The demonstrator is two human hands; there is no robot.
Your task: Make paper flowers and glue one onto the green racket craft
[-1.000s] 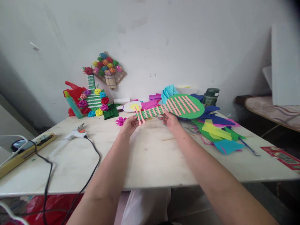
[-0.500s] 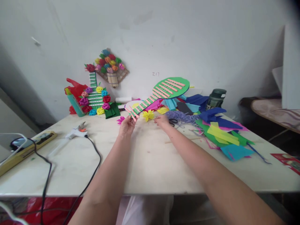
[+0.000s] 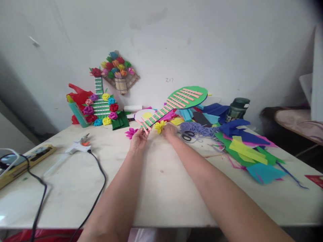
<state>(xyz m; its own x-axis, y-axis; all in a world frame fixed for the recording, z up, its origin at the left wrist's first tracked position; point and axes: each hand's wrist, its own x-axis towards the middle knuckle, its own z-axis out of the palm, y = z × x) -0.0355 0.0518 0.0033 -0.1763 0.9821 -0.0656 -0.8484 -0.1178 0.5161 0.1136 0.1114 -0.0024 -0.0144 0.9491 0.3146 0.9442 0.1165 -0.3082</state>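
Note:
My left hand [image 3: 139, 138] is closed around the narrow end of a lute-shaped craft [image 3: 178, 101], green with rows of pale pink strips. Its round body tilts up and away to the right. A yellow paper flower [image 3: 159, 127] sits just right of that narrow end. Against the flower's right side is my right hand [image 3: 169, 131], its fingers pinched at the petals and partly hidden behind the hand. Beside my left hand lies a magenta paper flower [image 3: 130, 133]. Black-handled scissors [image 3: 187, 136] rest by my right wrist.
At left are a glue gun [image 3: 78, 146] with its cord and a power strip [image 3: 27, 163]. A flower-covered guitar craft [image 3: 102, 107] and glue bottle [image 3: 77, 112] stand at the back. Purple yarn [image 3: 199, 129], crepe paper [image 3: 248, 151] and a dark bottle [image 3: 237, 109] are at right.
My right hand has moved left to the yellow flower and now touches it. My left hand keeps its hold on the lute-shaped craft. The view has shifted slightly.

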